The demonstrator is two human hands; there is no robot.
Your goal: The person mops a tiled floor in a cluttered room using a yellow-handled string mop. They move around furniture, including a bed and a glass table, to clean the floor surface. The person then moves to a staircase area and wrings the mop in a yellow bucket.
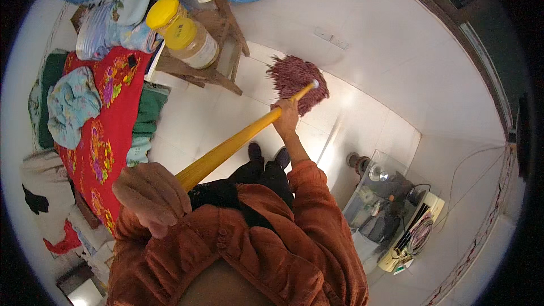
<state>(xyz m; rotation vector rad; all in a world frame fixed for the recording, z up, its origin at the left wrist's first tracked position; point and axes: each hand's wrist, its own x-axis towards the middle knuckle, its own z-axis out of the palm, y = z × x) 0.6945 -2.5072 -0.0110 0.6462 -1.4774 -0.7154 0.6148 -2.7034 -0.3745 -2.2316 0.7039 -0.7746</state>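
A mop with a yellow pole (229, 148) slants across the view, from close to me on the left up to its dark red strand head (293, 82). The strands lie spread on the pale floor tiles beside the white wall. My right hand (287, 119) is wrapped around the pole a short way above the mop head, with that arm stretched forward. Near the pole's upper end, my left hand (152, 195) is closed around it, and the tip of the pole is hidden there. Both arms wear rust-orange sleeves.
At the left stands a bed with a red flowered cover (107, 130) and folded cloths. A wooden chair (218, 34) bears two yellow-lidded jars (192, 42). A clear storage box (377, 192) and a cream appliance with cables (411, 232) stand at the right.
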